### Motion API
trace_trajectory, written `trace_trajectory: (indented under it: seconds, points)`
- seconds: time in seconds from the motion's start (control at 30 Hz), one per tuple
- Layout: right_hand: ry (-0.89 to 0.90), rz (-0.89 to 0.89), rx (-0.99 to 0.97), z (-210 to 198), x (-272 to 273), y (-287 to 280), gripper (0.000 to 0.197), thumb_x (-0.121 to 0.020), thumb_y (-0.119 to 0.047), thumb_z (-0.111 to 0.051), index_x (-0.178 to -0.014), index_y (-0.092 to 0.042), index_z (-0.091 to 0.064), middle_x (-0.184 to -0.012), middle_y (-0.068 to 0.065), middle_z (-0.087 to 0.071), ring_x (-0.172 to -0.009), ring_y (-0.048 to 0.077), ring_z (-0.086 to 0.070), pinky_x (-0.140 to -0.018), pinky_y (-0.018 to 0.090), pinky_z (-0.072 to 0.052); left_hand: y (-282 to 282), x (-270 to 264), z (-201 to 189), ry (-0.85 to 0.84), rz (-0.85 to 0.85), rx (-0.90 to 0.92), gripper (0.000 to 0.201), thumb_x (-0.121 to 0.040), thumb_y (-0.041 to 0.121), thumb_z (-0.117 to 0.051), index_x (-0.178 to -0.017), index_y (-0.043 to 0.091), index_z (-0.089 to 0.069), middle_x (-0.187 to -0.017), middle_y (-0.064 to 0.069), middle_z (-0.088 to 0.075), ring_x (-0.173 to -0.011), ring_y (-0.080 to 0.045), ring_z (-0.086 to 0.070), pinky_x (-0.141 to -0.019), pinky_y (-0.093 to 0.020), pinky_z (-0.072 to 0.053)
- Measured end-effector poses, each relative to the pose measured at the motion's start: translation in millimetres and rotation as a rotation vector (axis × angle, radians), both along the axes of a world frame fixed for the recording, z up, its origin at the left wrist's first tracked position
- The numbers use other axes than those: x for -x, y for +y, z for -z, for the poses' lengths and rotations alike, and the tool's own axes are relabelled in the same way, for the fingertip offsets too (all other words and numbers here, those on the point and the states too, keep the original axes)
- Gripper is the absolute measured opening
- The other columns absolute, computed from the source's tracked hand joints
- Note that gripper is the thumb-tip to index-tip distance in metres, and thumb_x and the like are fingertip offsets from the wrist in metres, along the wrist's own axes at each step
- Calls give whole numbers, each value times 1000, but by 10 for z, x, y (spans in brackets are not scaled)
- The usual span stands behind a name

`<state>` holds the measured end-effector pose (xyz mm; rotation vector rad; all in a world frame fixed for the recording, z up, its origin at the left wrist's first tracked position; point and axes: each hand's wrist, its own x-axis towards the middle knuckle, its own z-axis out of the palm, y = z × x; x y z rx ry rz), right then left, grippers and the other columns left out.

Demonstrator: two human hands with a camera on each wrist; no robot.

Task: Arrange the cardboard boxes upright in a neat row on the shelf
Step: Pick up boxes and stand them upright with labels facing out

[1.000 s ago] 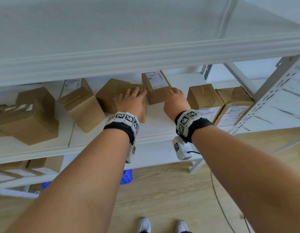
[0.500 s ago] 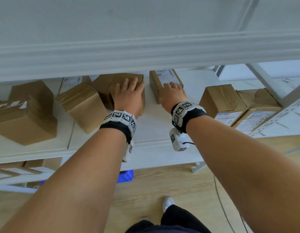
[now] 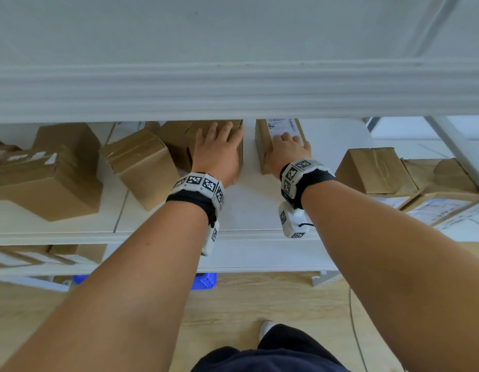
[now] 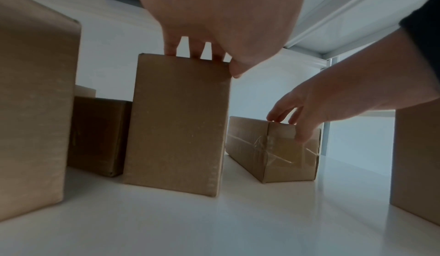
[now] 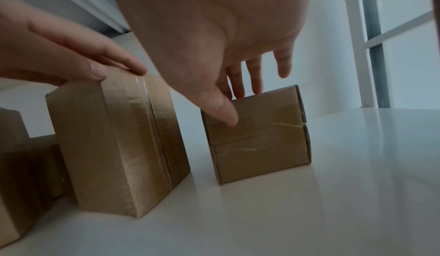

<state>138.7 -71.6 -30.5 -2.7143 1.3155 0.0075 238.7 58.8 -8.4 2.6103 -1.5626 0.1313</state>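
Note:
My left hand (image 3: 216, 154) lies with straight, spread fingers on top of a tall upright cardboard box (image 4: 176, 124), its thumb at the box's right top corner. In the right wrist view the same left hand (image 5: 59, 52) rests on that taped box (image 5: 114, 143). My right hand (image 3: 289, 149) rests on a lower, labelled box (image 3: 262, 151) that lies on its long side just to the right. That hand's fingers (image 5: 252, 75) touch its top, and the thumb touches its taped end face (image 4: 273, 156). A narrow gap separates the two boxes on the white shelf (image 3: 246, 210).
A skewed box (image 3: 141, 167) and a large box (image 3: 45, 183) stand to the left, with another behind the upright one. Two boxes (image 3: 375, 170) lie at the right by the shelf post (image 3: 453, 140). The upper shelf board (image 3: 233, 89) hangs low overhead.
Both hands have stayed on their boxes and reached deeper into the shelf. The labelled box now lies squarer to the shelf, and the view has moved in under the upper board.

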Motion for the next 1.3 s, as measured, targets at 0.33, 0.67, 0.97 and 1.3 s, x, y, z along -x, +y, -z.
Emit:
trace_trajectory:
  seconds: [0.33,0.67,0.97,1.3]
  points:
    - [-55,73,-50,-306,265,135,34,-88,-7,-44,-119,-9,-58,-124,10,-55,-120,29,-46,-101,41,-39,60,136,-167,-31,101,123,54,-85,0,-44,-138,10,-45,-139,-8,-48,-129,-29,-42,-107,-37,-33]
    - [-201,280,-309,-185,476,174,43,-93,-8,-43,-135,-10,-38,-131,16,-43,-113,36,-55,-91,42,-48,-139,535,-91,279,78,27,44,-92,-3,-37,-130,9,-56,-125,-11,-58,-108,-28,-60,-89,-40,-52]
    - [-257,296,-503,-280,684,380,36,-84,-18,-68,-114,-5,-55,-112,9,-64,-103,25,-63,-76,27,-53,-112,687,-4,570,-183,-182,33,-96,11,-42,-128,3,-48,-121,-14,-61,-104,-31,-62,-85,-38,-53]
    - [-456,366,-406,-396,726,637,42,-82,-3,-57,-122,-6,-42,-119,11,-49,-105,31,-57,-81,34,-51,161,670,-123,665,-200,23,36,-90,12,-55,-125,9,-48,-114,-10,-63,-101,-29,-63,-86,-40,-54]
